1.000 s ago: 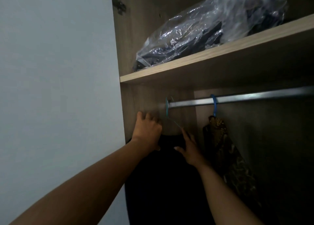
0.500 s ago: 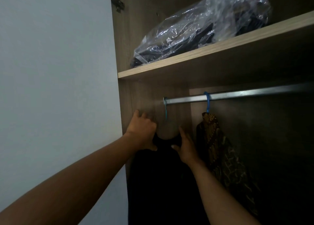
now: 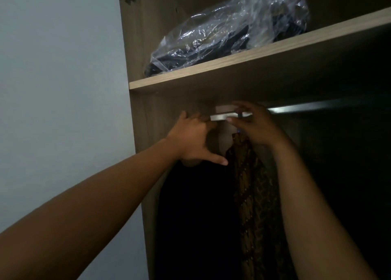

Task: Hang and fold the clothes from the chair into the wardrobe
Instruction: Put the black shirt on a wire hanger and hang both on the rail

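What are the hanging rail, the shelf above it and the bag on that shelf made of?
Rail: metal, probably, silvery with a bright sheen. Shelf: wood-look board, matte, pale grain on its front edge; solid or laminate, unclear. Bag: thin clear plastic, crinkled and glinting, dark contents showing through.

Black garment (image 3: 196, 216) hangs under rail (image 3: 306, 107) left end; brown patterned garment (image 3: 251, 195) just beside, right

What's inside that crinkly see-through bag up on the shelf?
A dark bundle, probably folded cloth, shows through the clear plastic bag on the shelf. Shine and wrinkles in the plastic hide exactly what it is.
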Demonstrator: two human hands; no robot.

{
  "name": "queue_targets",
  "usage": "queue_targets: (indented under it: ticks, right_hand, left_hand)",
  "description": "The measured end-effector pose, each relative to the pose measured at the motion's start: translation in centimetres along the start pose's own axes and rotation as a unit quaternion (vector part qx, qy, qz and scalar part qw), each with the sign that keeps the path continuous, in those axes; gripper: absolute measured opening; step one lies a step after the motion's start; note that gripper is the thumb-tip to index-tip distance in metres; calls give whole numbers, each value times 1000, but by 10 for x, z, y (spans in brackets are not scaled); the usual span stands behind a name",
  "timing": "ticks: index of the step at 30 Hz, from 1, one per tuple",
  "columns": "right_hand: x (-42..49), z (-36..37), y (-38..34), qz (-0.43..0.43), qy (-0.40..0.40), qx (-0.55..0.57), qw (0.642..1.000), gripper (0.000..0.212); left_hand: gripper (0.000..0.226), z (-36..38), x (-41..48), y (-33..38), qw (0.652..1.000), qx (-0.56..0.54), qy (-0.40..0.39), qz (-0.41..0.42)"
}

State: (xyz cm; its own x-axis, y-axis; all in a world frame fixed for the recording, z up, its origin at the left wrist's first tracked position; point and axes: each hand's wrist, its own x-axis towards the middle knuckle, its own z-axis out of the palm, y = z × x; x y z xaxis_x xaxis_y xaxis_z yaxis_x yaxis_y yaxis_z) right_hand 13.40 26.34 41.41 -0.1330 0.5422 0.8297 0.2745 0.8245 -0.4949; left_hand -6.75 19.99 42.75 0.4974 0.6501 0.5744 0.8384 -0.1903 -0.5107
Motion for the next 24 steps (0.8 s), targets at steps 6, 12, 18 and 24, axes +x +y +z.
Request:
queue_targets:
  ticks: [6,12,18,24]
  right_hand:
    - [-31,-22,79,123,40,75,989,32]
    - [-37,2,121,142,-39,91,985,72]
    - [-23,37,129,83,-112,65,988,94]
    - [-3,85,128,56,-133,58,988,100]
  left_hand:
    - [81,15,20,49,984,-153,-9,91]
    - [70,15,25,48,980,-143,-102,98]
    - [66,26,14,9,963,-153,-209,72]
    - [67,32,-1,-9,977,-21,-212,20]
